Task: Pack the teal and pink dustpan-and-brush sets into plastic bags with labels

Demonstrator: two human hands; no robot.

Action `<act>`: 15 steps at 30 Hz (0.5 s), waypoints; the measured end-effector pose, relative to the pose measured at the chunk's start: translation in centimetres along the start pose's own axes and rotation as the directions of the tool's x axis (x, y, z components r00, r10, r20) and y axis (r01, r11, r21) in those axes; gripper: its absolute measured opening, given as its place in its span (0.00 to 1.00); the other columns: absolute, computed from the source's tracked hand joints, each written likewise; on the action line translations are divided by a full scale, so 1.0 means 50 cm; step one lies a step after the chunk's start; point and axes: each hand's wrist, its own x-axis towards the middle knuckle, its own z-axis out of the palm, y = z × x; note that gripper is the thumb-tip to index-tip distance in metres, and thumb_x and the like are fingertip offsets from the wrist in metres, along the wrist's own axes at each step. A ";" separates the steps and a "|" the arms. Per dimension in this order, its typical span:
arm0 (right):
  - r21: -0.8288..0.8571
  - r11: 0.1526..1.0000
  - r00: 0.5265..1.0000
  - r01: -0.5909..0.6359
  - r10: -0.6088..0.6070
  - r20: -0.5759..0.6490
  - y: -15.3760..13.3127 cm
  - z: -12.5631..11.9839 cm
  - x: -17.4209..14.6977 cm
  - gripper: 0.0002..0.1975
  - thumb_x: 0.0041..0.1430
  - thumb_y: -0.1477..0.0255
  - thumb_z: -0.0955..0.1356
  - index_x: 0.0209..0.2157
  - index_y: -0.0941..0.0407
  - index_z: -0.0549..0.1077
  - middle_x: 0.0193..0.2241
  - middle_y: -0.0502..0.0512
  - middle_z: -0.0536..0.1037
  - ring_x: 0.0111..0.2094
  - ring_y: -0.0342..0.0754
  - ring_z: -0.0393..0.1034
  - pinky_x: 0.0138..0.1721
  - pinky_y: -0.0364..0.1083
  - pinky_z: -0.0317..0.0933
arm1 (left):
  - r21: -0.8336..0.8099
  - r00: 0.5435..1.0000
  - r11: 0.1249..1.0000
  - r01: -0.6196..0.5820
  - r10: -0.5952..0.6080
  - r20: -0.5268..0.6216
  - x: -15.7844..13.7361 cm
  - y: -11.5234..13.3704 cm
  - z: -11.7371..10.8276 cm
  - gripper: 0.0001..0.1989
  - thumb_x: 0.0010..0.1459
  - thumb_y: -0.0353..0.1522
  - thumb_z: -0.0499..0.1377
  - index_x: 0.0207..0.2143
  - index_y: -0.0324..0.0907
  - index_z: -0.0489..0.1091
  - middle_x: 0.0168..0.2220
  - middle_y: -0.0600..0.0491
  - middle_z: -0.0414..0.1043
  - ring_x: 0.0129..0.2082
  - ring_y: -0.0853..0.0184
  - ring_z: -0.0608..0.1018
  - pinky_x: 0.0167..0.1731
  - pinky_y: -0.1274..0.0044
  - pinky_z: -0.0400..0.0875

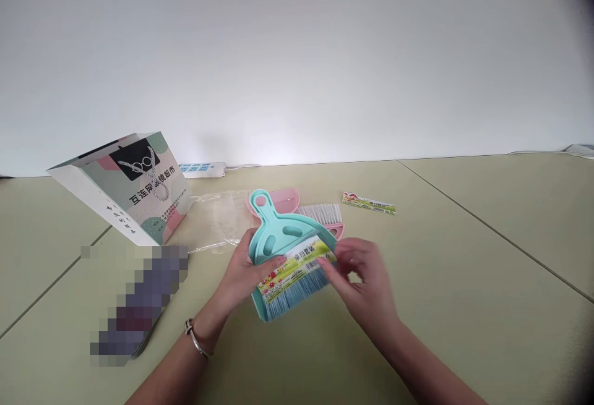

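A turquoise dustpan (pixel 278 229) is held up over the table, tilted, with its looped handle pointing away from me. Across it runs a printed paper label (pixel 297 269), and below the label show the blue bristles of a brush (pixel 297 297) lying in the pan. My left hand (pixel 244 272) grips the dustpan's left side, thumb on the label. At the right edge, my right hand (pixel 364 278) pinches the label's end between thumb and fingers. Behind lie a pink dustpan (pixel 285 200) and a pink brush with white bristles (pixel 320 212), both partly covered by the turquoise set.
A paper shopping bag (pixel 139 188) stands at left, with a clear plastic wrapper (pixel 218 219) beside it. A power strip (pixel 204 170) lies along the wall. A loose label strip (pixel 369 203) rests at right. A pixelated dark object (pixel 143 306) is at front left.
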 end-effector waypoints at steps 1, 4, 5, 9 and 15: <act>0.028 0.998 0.985 0.056 -0.051 -0.163 -0.001 -0.002 0.002 0.20 0.41 0.66 0.74 0.34 0.52 0.63 0.33 0.51 0.70 0.26 0.42 0.64 0.23 0.43 0.61 | -0.030 0.999 1.000 -0.011 0.010 -0.042 0.000 0.002 0.000 0.26 0.45 0.38 0.66 0.45 0.43 0.60 0.35 0.55 0.73 0.35 0.65 0.78 0.33 0.75 0.74; 0.280 0.955 0.971 -0.099 0.154 -0.181 -0.004 0.000 0.008 0.31 0.35 0.65 0.77 0.41 0.51 0.62 0.42 0.54 0.70 0.37 0.47 0.68 0.33 0.47 0.65 | -0.102 0.992 0.993 -0.052 0.040 -0.117 -0.002 0.005 0.008 0.27 0.45 0.39 0.66 0.45 0.44 0.60 0.35 0.56 0.74 0.34 0.66 0.78 0.31 0.76 0.74; 0.385 0.885 0.959 -0.264 0.283 0.006 -0.004 0.004 0.009 0.31 0.37 0.62 0.76 0.43 0.51 0.63 0.43 0.56 0.71 0.40 0.49 0.68 0.36 0.49 0.66 | -0.110 0.991 0.992 -0.061 0.048 -0.121 -0.003 0.006 0.013 0.26 0.44 0.39 0.66 0.45 0.44 0.60 0.35 0.56 0.74 0.34 0.66 0.78 0.31 0.76 0.74; 0.464 0.545 0.714 -0.698 0.489 0.500 -0.001 0.021 0.002 0.24 0.43 0.58 0.74 0.41 0.54 0.70 0.39 0.56 0.77 0.40 0.53 0.72 0.39 0.52 0.67 | -0.022 0.994 0.996 -0.083 0.081 -0.076 -0.007 0.009 0.019 0.26 0.47 0.41 0.64 0.46 0.43 0.61 0.37 0.53 0.75 0.35 0.64 0.79 0.33 0.73 0.75; 0.500 0.532 0.726 -0.683 0.571 0.384 0.013 0.010 0.015 0.20 0.40 0.62 0.76 0.36 0.54 0.74 0.35 0.52 0.80 0.38 0.53 0.74 0.35 0.49 0.69 | 0.802 0.882 0.588 -0.106 0.428 -0.197 0.021 -0.002 -0.046 0.22 0.61 0.43 0.47 0.52 0.42 0.66 0.56 0.40 0.63 0.59 0.49 0.62 0.56 0.52 0.54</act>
